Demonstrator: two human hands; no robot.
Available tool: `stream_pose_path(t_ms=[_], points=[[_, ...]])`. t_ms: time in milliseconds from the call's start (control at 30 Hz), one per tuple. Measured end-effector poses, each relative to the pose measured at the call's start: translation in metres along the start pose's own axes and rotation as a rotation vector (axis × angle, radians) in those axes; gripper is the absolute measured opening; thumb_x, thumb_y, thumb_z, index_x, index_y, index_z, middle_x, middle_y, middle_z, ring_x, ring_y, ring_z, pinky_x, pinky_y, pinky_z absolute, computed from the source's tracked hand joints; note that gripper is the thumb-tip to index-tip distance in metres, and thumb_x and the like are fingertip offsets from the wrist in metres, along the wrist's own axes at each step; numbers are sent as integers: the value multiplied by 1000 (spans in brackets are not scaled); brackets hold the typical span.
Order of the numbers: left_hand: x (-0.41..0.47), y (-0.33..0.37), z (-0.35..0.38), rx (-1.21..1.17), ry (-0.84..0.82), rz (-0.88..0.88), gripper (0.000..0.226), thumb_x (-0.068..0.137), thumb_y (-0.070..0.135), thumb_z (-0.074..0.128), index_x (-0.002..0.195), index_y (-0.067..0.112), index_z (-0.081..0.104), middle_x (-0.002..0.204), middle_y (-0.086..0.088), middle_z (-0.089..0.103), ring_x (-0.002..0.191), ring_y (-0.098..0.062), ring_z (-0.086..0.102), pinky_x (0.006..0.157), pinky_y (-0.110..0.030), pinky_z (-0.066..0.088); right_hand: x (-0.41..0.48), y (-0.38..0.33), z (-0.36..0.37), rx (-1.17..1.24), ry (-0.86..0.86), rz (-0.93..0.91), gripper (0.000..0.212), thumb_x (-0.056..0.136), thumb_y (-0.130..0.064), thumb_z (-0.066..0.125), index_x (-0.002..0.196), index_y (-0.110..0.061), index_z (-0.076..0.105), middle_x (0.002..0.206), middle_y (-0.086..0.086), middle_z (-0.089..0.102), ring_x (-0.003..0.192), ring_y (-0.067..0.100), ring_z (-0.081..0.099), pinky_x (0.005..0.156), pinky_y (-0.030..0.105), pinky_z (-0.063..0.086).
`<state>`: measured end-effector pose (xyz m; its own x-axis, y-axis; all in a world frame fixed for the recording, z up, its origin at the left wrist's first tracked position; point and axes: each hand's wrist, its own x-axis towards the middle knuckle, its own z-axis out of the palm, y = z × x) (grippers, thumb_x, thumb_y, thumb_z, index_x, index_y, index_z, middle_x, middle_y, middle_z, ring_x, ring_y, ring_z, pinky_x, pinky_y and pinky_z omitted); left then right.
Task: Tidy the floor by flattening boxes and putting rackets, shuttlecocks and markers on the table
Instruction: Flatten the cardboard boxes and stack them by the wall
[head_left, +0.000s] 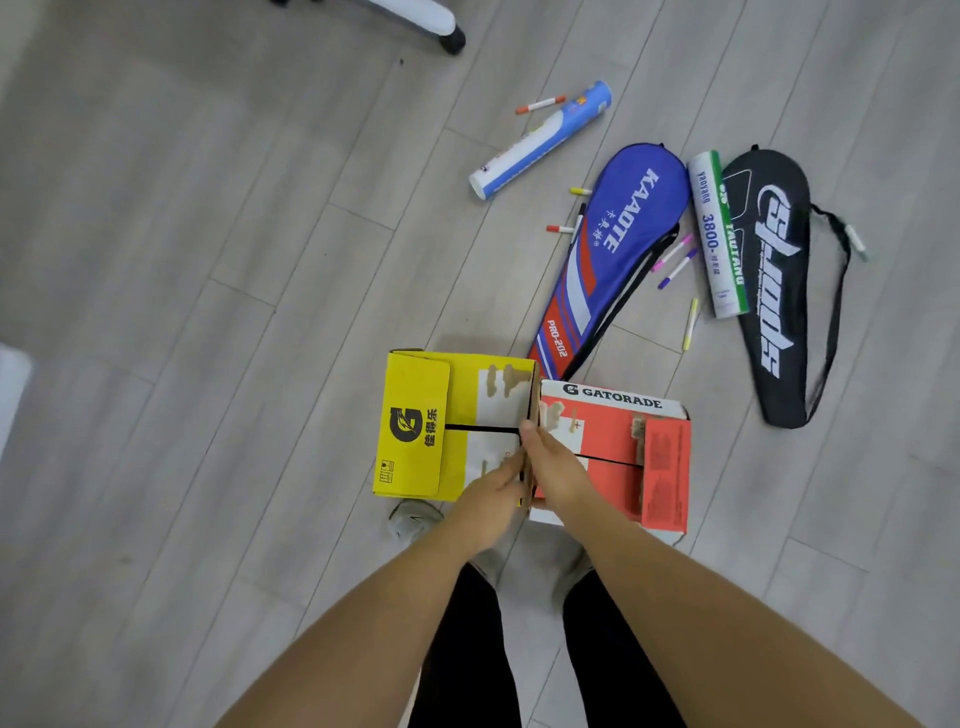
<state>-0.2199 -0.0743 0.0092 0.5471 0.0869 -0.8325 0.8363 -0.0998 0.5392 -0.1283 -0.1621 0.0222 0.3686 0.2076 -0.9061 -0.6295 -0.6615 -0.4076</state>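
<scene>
A yellow Gatorade box (415, 426) and a red Gatorade box (623, 441) stand side by side on the floor in front of my feet. My left hand (493, 488) and my right hand (556, 467) meet at the cardboard edge (532, 415) between the two boxes and pinch it. Behind them lie a blue racket bag (618, 249), a black racket bag (779, 280), a blue-white shuttlecock tube (540, 140) and a green-white shuttlecock tube (717, 234). Several markers lie scattered: an orange-capped one (540, 104), purple and pink ones (675, 262), a yellow one (691, 325).
A chair base with a black caster (452, 39) stands at the top. A white object (10, 384) shows at the left edge. Wide grey plank floor stretches to the left. My shoe (413, 519) peeks out below the yellow box.
</scene>
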Motion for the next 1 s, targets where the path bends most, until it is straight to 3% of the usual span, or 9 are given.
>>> stream_pose_path(t_ms=[67, 133, 233, 300, 433, 600, 767, 900, 1000], points=[[1, -5, -5, 19, 3, 47, 49, 93, 35, 41, 132, 63, 49, 148, 3, 53, 138, -22, 45, 116, -42, 34, 0, -8, 5, -112, 40, -74, 52, 81, -74, 49, 118, -40, 59, 106, -9, 67, 103, 19, 63, 90, 42, 53], [-3, -5, -11, 63, 18, 124, 49, 96, 18, 43, 131, 49, 58, 139, 2, 59, 130, -23, 52, 111, -37, 40, 4, -14, 7, -268, 140, -126, 39, 92, -45, 54, 128, -29, 56, 104, -1, 68, 95, 22, 62, 79, 33, 50], [-5, -12, -24, 393, 171, 192, 51, 100, 11, 43, 149, 24, 44, 150, -2, 49, 138, -20, 41, 109, -31, 37, 11, -15, 9, -427, 211, -117, 32, 95, -18, 43, 126, -18, 52, 108, 12, 67, 81, 26, 52, 68, 29, 38], [-4, -22, -32, 548, 275, 157, 55, 100, 16, 44, 154, 23, 36, 156, -3, 40, 144, -21, 32, 112, -33, 35, 13, -15, 12, -471, 238, -112, 32, 95, -16, 40, 125, -16, 50, 106, 14, 67, 77, 27, 50, 66, 30, 39], [-5, -38, -45, 714, 303, 74, 56, 102, 25, 40, 157, 27, 26, 163, -4, 25, 149, -24, 19, 113, -39, 37, 12, -13, 23, -541, 239, -129, 38, 95, -16, 38, 132, -18, 46, 103, 13, 67, 80, 32, 56, 65, 31, 39], [-27, -45, -67, 699, 293, 12, 59, 103, 27, 38, 158, 31, 19, 165, -5, 18, 151, -24, 15, 113, -40, 36, 3, -21, 53, -605, 236, -139, 49, 93, -23, 38, 141, -12, 39, 99, 9, 68, 80, 29, 57, 66, 31, 42], [-54, -61, -103, 665, 340, -4, 60, 102, 28, 38, 158, 31, 17, 165, -6, 16, 151, -26, 15, 115, -41, 35, -17, -56, 100, -689, 193, -197, 46, 96, -18, 33, 142, -14, 38, 93, 7, 65, 76, 24, 54, 64, 31, 41], [-80, -81, -147, 591, 375, -29, 61, 102, 26, 39, 159, 31, 16, 166, -5, 8, 152, -28, 9, 114, -45, 34, -23, -85, 143, -805, 189, -189, 64, 93, -15, 32, 154, -16, 14, 101, 8, 67, 83, 27, 57, 65, 32, 40], [-100, -103, -179, 547, 427, -45, 61, 102, 25, 37, 158, 31, 16, 167, -5, 7, 152, -29, 8, 114, -47, 34, -31, -111, 173, -865, 174, -203, 72, 89, -9, 34, 156, -16, 8, 105, 7, 67, 81, 24, 54, 64, 31, 39]])
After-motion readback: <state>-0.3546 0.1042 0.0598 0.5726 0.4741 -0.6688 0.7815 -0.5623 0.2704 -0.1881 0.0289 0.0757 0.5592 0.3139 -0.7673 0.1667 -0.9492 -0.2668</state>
